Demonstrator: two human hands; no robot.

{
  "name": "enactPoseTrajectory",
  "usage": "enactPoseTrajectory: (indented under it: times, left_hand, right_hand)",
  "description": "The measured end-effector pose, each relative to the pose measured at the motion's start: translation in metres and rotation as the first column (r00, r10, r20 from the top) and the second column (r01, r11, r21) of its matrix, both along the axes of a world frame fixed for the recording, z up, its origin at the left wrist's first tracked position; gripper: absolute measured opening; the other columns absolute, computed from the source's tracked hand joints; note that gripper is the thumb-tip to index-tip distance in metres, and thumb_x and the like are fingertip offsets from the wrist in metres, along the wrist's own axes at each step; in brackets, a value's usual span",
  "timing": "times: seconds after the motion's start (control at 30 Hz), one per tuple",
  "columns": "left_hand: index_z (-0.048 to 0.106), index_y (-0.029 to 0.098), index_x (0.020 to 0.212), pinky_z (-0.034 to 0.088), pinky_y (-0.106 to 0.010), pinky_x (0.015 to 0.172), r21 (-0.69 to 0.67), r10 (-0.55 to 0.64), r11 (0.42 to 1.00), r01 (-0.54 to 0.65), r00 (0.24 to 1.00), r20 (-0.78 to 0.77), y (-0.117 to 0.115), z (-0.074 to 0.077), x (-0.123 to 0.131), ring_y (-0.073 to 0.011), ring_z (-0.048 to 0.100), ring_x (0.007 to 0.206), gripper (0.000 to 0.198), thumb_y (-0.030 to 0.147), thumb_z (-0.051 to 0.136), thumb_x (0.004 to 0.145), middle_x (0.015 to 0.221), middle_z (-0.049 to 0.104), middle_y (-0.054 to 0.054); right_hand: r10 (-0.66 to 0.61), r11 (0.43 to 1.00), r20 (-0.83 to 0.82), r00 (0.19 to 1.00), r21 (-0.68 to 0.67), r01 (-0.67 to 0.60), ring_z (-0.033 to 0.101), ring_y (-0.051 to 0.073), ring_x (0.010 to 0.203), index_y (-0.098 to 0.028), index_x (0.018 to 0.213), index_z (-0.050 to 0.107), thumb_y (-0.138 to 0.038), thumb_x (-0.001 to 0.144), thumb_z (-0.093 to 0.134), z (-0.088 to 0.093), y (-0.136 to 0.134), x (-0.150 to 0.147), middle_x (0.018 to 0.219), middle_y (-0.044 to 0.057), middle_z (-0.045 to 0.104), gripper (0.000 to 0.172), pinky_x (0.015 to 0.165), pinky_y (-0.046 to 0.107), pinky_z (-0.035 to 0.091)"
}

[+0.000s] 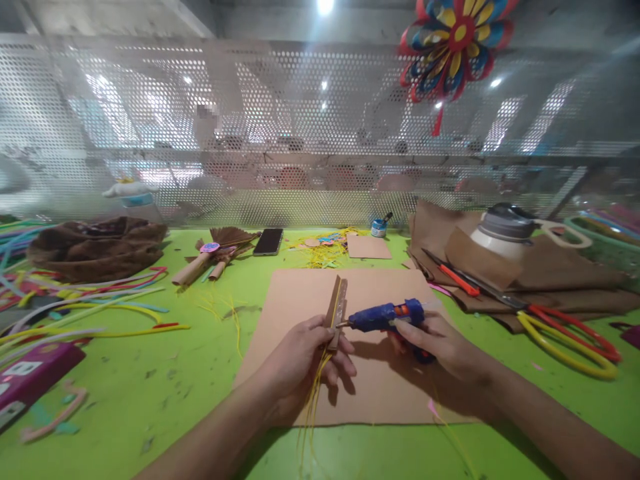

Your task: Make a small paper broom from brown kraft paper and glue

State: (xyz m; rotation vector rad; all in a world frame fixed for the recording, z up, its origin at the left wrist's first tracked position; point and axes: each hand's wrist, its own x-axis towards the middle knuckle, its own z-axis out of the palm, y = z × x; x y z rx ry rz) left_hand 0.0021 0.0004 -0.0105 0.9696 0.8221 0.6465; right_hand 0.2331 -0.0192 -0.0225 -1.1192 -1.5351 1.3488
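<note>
Between the thumb and fingers of my left hand [314,350] is a narrow folded strip of brown paper [339,300], held upright at a slight tilt. Yellow strands [315,387] hang down from its lower end. My right hand [440,343] grips a blue glue gun [383,316] with orange parts. Its nozzle points left and meets the strip, or comes very close to it, beside my left thumb. Both hands are above a sheet of tan cardboard [295,293] lying on the green table.
Scissors with yellow and red handles [570,340] and a red cutter [457,277] lie right by brown paper [540,293] and a lidded bottle [507,230]. Behind are a phone [269,241], paper rolls [197,263] and a small jar [379,228]. Pipe cleaners [115,313] and a purple power strip [37,377] are left.
</note>
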Motion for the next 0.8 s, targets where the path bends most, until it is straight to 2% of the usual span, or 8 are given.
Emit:
enactPoseTrajectory:
  times: [0.17,0.37,0.43,0.57,0.67,0.73,0.8]
  left_hand:
    - [0.05,0.014,0.085,0.039,-0.018,0.039,-0.006,0.029,1.0,-0.029,0.998,0.051,0.0,0.001,0.001,-0.0102,0.054,0.045,0.009,0.015,0.045,0.079,0.064,0.062,-0.005]
    - [0.052,0.013,0.082,0.038,-0.018,0.04,0.037,0.048,0.998,-0.05,0.997,0.06,0.001,-0.002,0.0,-0.0077,0.049,0.043,0.008,0.015,0.045,0.078,0.065,0.06,-0.005]
    - [0.053,0.013,0.08,0.037,-0.019,0.038,0.048,0.039,0.998,-0.042,0.998,0.059,0.001,-0.002,0.0,-0.0077,0.045,0.041,0.01,0.017,0.044,0.078,0.061,0.058,-0.004]
    - [0.053,0.014,0.076,0.032,-0.019,0.034,0.035,-0.027,0.999,0.026,0.999,0.046,0.0,-0.001,-0.001,-0.0065,0.035,0.036,0.011,0.019,0.044,0.079,0.053,0.052,-0.001]
    - [0.052,0.015,0.074,0.026,-0.018,0.033,0.031,-0.022,0.999,0.021,0.999,0.038,0.0,0.002,-0.001,-0.0058,0.032,0.035,0.01,0.018,0.043,0.078,0.051,0.05,0.001]
    - [0.051,0.016,0.074,0.023,-0.018,0.034,0.031,-0.003,1.0,0.001,0.999,0.041,-0.001,0.004,0.0,-0.0058,0.033,0.035,0.009,0.016,0.043,0.077,0.05,0.049,0.002]
    - [0.049,0.016,0.073,0.021,-0.018,0.035,0.033,0.013,0.999,-0.014,0.999,0.044,-0.001,0.006,0.001,-0.0056,0.035,0.035,0.008,0.015,0.042,0.076,0.049,0.048,0.002]
  right_hand:
    - [-0.104,0.988,0.102,0.989,0.123,0.091,0.046,0.015,0.064,-0.016,0.066,0.057,-0.048,0.09,0.047,0.003,0.004,0.004,0.069,0.003,0.053,0.041,0.056,0.029,0.033]
    - [0.016,0.998,0.095,0.995,0.055,-0.022,0.045,0.015,0.058,-0.017,0.065,0.056,-0.049,0.089,0.048,0.002,0.003,0.005,0.064,0.002,0.052,0.041,0.055,0.031,0.035]
    - [-0.005,0.998,0.081,0.997,0.056,0.001,0.047,0.015,0.059,-0.017,0.068,0.058,-0.049,0.088,0.049,0.002,0.003,0.005,0.065,0.003,0.053,0.04,0.056,0.031,0.037]
    - [-0.188,0.972,0.04,0.981,0.15,0.18,0.053,0.018,0.07,-0.015,0.074,0.061,-0.048,0.089,0.049,0.003,0.008,0.007,0.074,0.005,0.06,0.038,0.067,0.032,0.042]
    - [-0.283,0.933,0.014,0.959,0.235,0.272,0.056,0.019,0.073,-0.016,0.074,0.061,-0.049,0.089,0.048,0.002,0.014,0.012,0.076,0.006,0.061,0.038,0.07,0.032,0.044]
    - [-0.386,0.883,0.091,0.918,0.325,0.34,0.056,0.019,0.071,-0.017,0.072,0.061,-0.051,0.089,0.046,-0.001,0.021,0.017,0.073,0.005,0.062,0.04,0.07,0.032,0.044]
    - [-0.515,0.812,0.203,0.833,0.427,0.398,0.056,0.02,0.068,-0.017,0.07,0.061,-0.052,0.088,0.045,-0.005,0.03,0.025,0.068,0.005,0.061,0.043,0.068,0.032,0.043]
